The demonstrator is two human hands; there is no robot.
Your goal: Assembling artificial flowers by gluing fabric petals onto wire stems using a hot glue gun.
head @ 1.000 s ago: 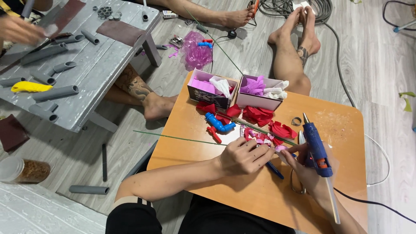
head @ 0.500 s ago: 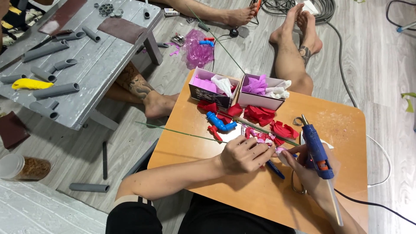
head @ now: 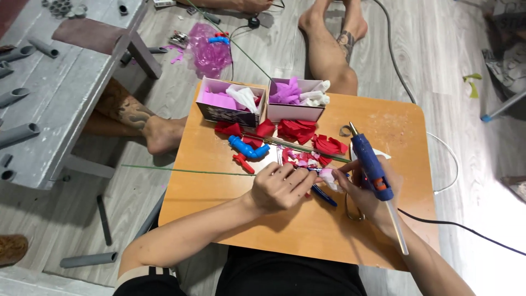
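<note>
Several grey pipe pieces [head: 19,133] lie on the grey bench [head: 71,82] at the upper left of the frame, and a tattooed leg [head: 131,118] of another person rests on the floor beside it. Right of that stands the orange table [head: 307,235], filling the middle of the frame. A thin green wire stem [head: 186,171] runs from its left edge toward the centre, where the left hand [head: 282,186] lies curled, fingertips pinched on small pink-and-white petal pieces [head: 329,176] at the table's middle. A blue clip-shaped piece [head: 247,148] sits just above that hand, with red petal scraps [head: 296,130] spread beyond it. Two small open boxes stand at the table's upper edge: the left box [head: 230,101] with pink and white paper, the right box [head: 298,101] with purple and white paper. Farther right, the right hand [head: 367,194] is wrapped closed around a blue glue gun [head: 370,164], nozzle pointing to the upper left, its black cord [head: 460,227] trailing off toward the right edge.
</note>
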